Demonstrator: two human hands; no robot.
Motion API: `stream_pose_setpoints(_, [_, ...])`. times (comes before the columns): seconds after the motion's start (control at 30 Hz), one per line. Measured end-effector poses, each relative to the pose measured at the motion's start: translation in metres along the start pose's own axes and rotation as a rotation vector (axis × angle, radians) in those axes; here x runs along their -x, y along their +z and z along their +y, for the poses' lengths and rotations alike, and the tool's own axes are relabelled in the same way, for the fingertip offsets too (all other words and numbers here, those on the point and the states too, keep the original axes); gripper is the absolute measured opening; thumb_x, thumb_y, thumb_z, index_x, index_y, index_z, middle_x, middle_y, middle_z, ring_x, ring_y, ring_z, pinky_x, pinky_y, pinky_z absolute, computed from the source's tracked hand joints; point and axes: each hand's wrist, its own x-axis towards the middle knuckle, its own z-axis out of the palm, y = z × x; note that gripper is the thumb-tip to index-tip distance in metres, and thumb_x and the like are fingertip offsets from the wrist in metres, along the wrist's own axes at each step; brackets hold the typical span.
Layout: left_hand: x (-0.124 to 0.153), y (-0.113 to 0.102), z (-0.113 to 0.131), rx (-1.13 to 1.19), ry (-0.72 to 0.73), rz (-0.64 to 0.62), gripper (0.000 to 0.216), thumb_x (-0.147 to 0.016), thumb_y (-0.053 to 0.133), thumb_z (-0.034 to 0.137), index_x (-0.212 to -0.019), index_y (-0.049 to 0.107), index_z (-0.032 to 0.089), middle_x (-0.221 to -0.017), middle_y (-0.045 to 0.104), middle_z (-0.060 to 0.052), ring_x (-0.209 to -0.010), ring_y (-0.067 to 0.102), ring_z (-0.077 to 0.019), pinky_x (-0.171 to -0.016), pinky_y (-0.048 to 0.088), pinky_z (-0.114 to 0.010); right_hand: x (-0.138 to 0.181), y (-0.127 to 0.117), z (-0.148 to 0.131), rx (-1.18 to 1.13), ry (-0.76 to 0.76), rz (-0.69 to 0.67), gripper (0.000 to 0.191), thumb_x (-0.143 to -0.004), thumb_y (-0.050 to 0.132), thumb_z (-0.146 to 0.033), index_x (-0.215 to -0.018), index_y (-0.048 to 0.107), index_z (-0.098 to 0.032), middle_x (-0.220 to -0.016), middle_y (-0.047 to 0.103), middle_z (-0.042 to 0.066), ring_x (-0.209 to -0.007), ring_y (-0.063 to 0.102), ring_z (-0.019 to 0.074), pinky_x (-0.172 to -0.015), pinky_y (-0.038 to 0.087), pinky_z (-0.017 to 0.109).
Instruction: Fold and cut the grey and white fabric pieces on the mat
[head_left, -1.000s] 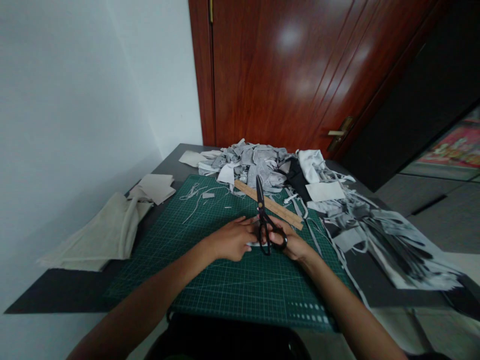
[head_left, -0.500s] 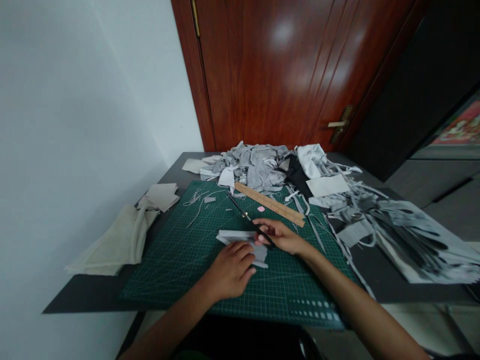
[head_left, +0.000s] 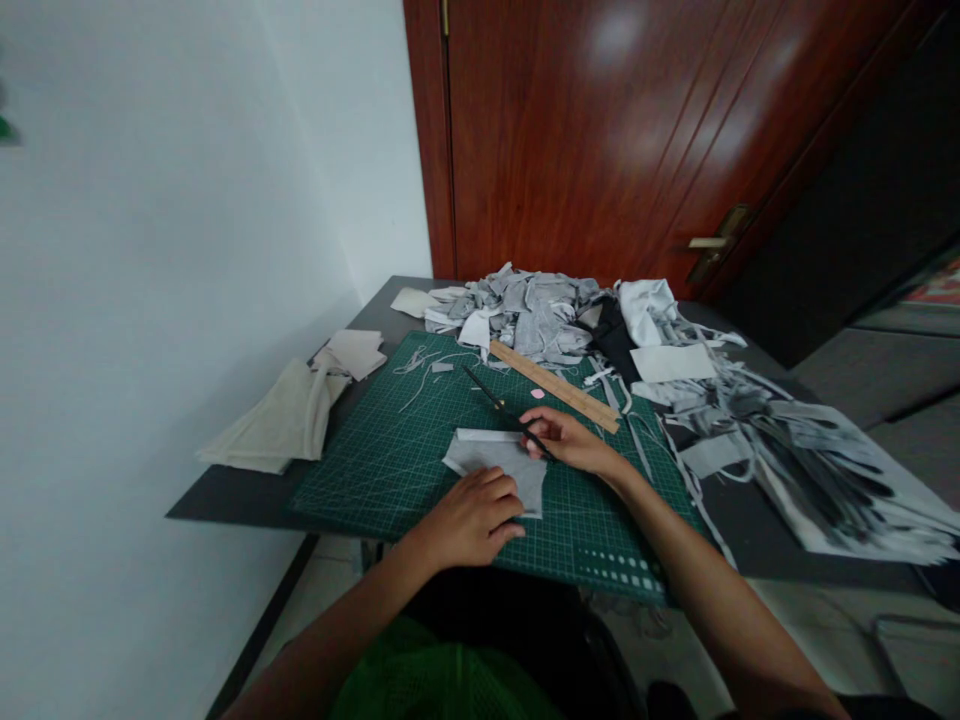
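Observation:
A piece of light grey fabric (head_left: 517, 463) with a folded-looking top edge lies on the green cutting mat (head_left: 360, 470). My left hand (head_left: 480, 515) rests palm down on its lower left part, the fingers stretched out over the cloth. Black-handled scissors (head_left: 491, 400) are held in my right hand (head_left: 566, 440), just above the fabric's upper right corner. Their blades point away to the upper left, and whether they are parted is too small to tell. A wooden ruler (head_left: 559, 388) lies slantwise beyond my right hand, beside a small pink piece (head_left: 537, 394).
A heap of grey fabric scraps (head_left: 532, 310) covers the back of the dark table (head_left: 206, 500). Cream cloth (head_left: 274, 420) lies at the left edge. Stacked grey strips (head_left: 817, 480) spread along the right. Loose threads (head_left: 431, 375) lie on the mat. A wooden door (head_left: 570, 150) stands behind.
My view has shifted, showing more of the floor and my lap. The grey fabric now lies flatter and more spread out under my left hand. The scissors stay in my right hand.

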Motion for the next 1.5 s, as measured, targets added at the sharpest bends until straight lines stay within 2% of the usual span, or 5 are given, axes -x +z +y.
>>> stream_pose_setpoints(0.37, [0.005,0.003,0.001,-0.029,0.044,0.028,0.018,-0.097,0.062,0.033,-0.107,0.073,0.022,-0.098,0.064,-0.005,-0.103,0.058,-0.0242,-0.094,0.048,-0.039,-0.005,0.02,0.011,0.09,0.002,0.128,0.042,-0.07,0.084,-0.032,-0.102,0.058,-0.023,-0.073,0.066,-0.006,-0.064,0.064,0.0138,-0.058,0.047,0.025])
stream_pose_setpoints(0.6, [0.01,0.0,0.003,0.004,0.142,0.041,0.015,-0.096,0.063,0.024,-0.108,0.072,0.023,-0.119,0.067,-0.005,-0.119,0.055,-0.0236,-0.107,0.042,-0.041,-0.008,0.028,0.015,0.127,-0.019,0.259,0.049,-0.065,0.085,-0.024,-0.106,0.058,-0.021,-0.069,0.06,-0.008,-0.06,0.057,0.0126,-0.054,0.043,0.024])
stream_pose_setpoints(1.0, [0.013,0.003,0.009,-0.13,0.157,0.027,0.031,-0.097,0.057,0.018,-0.125,0.067,0.024,-0.12,0.067,-0.005,-0.115,0.054,-0.0249,-0.106,0.041,-0.043,0.022,0.051,-0.001,0.004,-0.136,0.425,0.079,-0.071,0.087,-0.037,-0.137,0.047,-0.025,-0.078,0.064,-0.006,-0.063,0.059,0.0126,-0.059,0.048,0.025])
stream_pose_setpoints(1.23, [0.015,0.005,0.005,-0.104,0.182,0.007,0.025,-0.1,0.054,0.022,-0.119,0.07,0.024,-0.115,0.068,-0.006,-0.112,0.056,-0.0259,-0.101,0.043,-0.045,0.125,0.091,0.003,-0.511,-0.039,0.43,0.083,-0.067,0.094,-0.045,-0.139,0.055,-0.029,-0.086,0.058,-0.003,-0.056,0.053,0.0088,-0.046,0.048,0.023])
stream_pose_setpoints(1.5, [0.013,0.005,0.001,0.005,0.206,0.015,0.028,-0.099,0.053,0.018,-0.12,0.071,0.023,-0.124,0.068,-0.006,-0.122,0.055,-0.025,-0.105,0.042,-0.044,0.257,0.147,-0.001,-0.272,0.228,0.347,0.091,-0.086,0.073,-0.062,-0.158,0.029,-0.029,-0.086,0.064,0.002,-0.057,0.062,0.014,-0.055,0.049,0.028])
